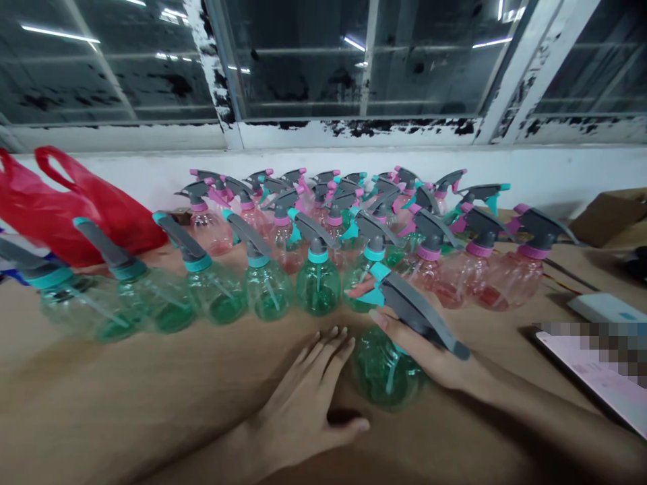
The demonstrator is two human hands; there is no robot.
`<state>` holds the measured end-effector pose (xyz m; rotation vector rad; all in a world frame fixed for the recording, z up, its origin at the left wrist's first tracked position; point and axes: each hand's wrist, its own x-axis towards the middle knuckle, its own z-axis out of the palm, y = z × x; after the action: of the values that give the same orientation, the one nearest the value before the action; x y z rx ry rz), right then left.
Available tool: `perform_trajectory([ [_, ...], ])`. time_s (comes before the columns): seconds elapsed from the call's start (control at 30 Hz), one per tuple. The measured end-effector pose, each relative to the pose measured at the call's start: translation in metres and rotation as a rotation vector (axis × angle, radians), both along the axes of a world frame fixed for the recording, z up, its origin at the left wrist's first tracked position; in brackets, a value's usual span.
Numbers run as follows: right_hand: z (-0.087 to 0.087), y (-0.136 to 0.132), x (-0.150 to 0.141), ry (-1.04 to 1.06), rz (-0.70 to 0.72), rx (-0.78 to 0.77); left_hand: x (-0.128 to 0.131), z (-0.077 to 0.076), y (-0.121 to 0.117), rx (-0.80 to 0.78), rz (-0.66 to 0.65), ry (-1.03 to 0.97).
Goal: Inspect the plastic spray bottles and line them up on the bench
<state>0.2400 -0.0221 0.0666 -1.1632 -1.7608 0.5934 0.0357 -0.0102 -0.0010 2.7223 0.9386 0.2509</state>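
A green see-through spray bottle with a grey and teal trigger head stands slightly tilted at the front of the table. My right hand is wrapped round its neck, under the spray head. Just left of that bottle, my left hand lies on the wood with fingers stretched out and thumb apart, holding nothing. Beyond both hands runs a row of spray bottles: green ones with teal collars, such as the middle one, and pink ones with pink collars on the right.
Several more pink and green bottles crowd behind the row, by the white wall. A red plastic bag sits at the left. On the right are a cardboard box, a white box and a phone-like screen. Windows rise behind.
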Motion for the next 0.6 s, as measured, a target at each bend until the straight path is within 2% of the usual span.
perform_trajectory([
  [0.3,0.0037,0.002,0.0009,0.069,0.045,-0.034,-0.0024,-0.0014,0.0012,0.022,-0.027,-0.059],
  [0.6,0.0013,0.0025,-0.0003,0.079,0.003,-0.045,-0.0015,-0.001,0.0012,0.021,-0.018,-0.043],
])
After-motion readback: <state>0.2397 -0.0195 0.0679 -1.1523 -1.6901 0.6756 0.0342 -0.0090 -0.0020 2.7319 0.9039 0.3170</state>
